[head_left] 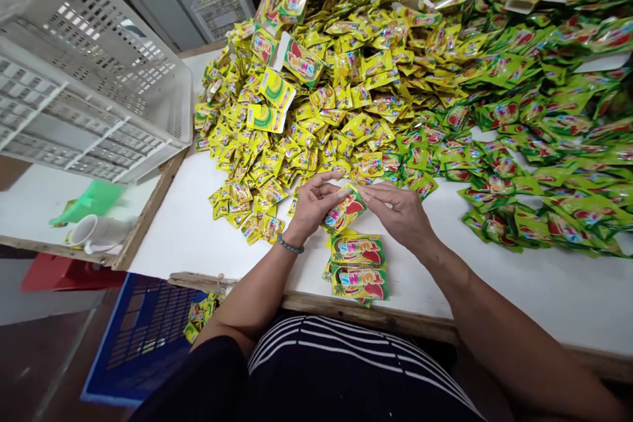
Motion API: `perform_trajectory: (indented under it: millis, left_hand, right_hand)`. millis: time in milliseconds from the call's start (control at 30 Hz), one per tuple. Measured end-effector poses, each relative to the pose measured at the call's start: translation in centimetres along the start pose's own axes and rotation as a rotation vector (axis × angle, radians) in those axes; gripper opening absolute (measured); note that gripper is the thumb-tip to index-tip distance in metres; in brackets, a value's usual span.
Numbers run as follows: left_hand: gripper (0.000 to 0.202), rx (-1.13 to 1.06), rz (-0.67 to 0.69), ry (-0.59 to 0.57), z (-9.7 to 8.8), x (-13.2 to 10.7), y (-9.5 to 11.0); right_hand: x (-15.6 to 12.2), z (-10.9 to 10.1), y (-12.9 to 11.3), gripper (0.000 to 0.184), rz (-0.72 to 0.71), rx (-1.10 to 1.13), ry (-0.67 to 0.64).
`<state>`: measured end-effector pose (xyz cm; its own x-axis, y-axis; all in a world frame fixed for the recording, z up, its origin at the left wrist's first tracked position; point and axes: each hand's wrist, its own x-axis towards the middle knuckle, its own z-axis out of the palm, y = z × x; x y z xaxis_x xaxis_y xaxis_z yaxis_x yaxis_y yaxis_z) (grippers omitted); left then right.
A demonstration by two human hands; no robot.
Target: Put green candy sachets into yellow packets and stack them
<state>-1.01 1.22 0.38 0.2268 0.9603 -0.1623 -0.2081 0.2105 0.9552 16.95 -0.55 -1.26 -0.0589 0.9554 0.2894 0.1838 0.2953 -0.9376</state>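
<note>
My left hand is closed around a small printed candy box with a watermelon picture, held tilted above the table's near side. At its upper right corner, my right hand pinches with thumb and fingers; exactly what lies between the fingertips is hidden. Just below, two similar candy boxes lie one above the other on the white table, overlapping more cartons beneath. Beyond both hands spreads a heap of yellow candy packets.
Green watermelon-print packets cover the table's right side. Several cartons lie on the yellow heap. A white plastic crate stands at left, near a white mug. Below the table edge is a blue crate with packets inside.
</note>
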Motion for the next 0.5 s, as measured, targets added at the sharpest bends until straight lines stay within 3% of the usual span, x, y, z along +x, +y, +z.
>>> perform_trajectory:
  millis: [167,367,433,500]
  left_hand:
    - [0.053,-0.005,0.016,0.029,-0.1,0.0,-0.1]
    - [0.061,-0.076,0.037,0.116,0.5,0.1,0.2]
    - [0.062,-0.034,-0.006,0.065,1.1,-0.3,0.9]
    - [0.059,0.079,-0.100,-0.098,1.6,-0.9,1.5]
  right_hand:
    - [-0.7,1.3,-0.7,0.028,-0.099,-0.084,0.002]
    - [-1.0,2.0,-1.5,0.034,0.074,0.015,0.009]
    - [-0.6,1.1,-1.4,0.037,0.119,0.093,0.048]
    - [0.1,-0.1,-0.9,0.042,0.161,0.112,0.158]
